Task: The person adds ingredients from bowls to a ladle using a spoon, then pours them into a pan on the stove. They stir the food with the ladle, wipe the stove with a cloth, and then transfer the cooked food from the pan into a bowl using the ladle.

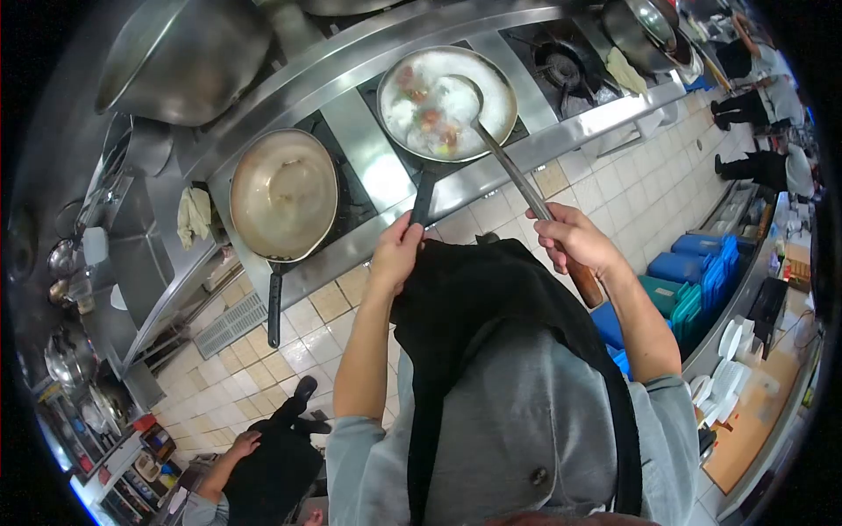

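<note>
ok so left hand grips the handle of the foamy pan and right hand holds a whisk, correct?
Not quite: the head view shows the right hand holding a ladle, not a whisk. The left hand does grip the foamy pan's handle.

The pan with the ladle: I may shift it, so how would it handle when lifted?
The pan would probably feel front-heavy: the left hand grips its long handle, away from the frothy liquid. That liquid might slosh if tilted. The metal-looking rim suggests stiffness.

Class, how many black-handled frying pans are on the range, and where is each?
2: one frying pan at left; a second frying pan to its right, with foamy contents and a ladle in it. The cookware farther right could hide others.
</note>
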### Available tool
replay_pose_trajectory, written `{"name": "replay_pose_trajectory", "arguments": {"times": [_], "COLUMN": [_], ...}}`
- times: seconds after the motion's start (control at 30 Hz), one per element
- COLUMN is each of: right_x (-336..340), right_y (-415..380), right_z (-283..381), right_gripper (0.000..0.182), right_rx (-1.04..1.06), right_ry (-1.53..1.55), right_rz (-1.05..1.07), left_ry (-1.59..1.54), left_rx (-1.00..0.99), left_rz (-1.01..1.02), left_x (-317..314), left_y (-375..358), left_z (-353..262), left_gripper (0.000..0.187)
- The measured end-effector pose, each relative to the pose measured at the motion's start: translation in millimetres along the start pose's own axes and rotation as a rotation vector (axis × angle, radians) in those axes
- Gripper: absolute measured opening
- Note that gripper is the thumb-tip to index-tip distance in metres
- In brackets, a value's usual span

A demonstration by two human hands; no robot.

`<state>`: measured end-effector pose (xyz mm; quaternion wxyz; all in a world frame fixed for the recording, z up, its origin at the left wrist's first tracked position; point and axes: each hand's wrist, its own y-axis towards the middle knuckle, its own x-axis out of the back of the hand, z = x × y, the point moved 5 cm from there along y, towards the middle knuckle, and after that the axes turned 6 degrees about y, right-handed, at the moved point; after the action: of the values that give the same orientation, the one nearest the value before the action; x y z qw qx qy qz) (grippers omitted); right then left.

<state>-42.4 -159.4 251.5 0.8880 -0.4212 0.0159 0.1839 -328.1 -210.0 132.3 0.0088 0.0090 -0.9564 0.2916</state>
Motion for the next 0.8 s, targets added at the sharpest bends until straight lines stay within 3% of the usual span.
{"name": "replay_pose_trajectory", "arguments": {"times": [0.33,0.57,0.63,0.67,0.73,0.8], "right_x": [-26,-49,-54,-52,-46,-35], "right_y": [16,64,68,72,80,69], "right_z": [-4,-12,-3,-5,-6,2], "right_gripper": [0.044,0.045,0.043,0.043,0.042,0.041], "right_rx": [-0.032,0.019,-0.015,-0.014,0.058,0.063], "right_ry": [0.234,0.477,0.543,0.544,0.573,0.480], "right_rz": [0.059,0.054,0.067,0.068,0.145,0.110], "left_ry": [0.039,-0.060,-0.198,-0.197,0.130,0.089], "left_rx": [-0.144,-0.119,0.164,0.163,0.026,-0.004], "left_rz": [-0.013,0.035,-0.051,-0.051,-0.044,-0.073], "left_x": [5,2,0,2,9,12], "left_y": [12,15,0,5,19,18], "left_z": [16,8,-13,-8,-1,-4], "left_gripper": [0.037,0.039,0.039,0.039,0.038,0.037]}}
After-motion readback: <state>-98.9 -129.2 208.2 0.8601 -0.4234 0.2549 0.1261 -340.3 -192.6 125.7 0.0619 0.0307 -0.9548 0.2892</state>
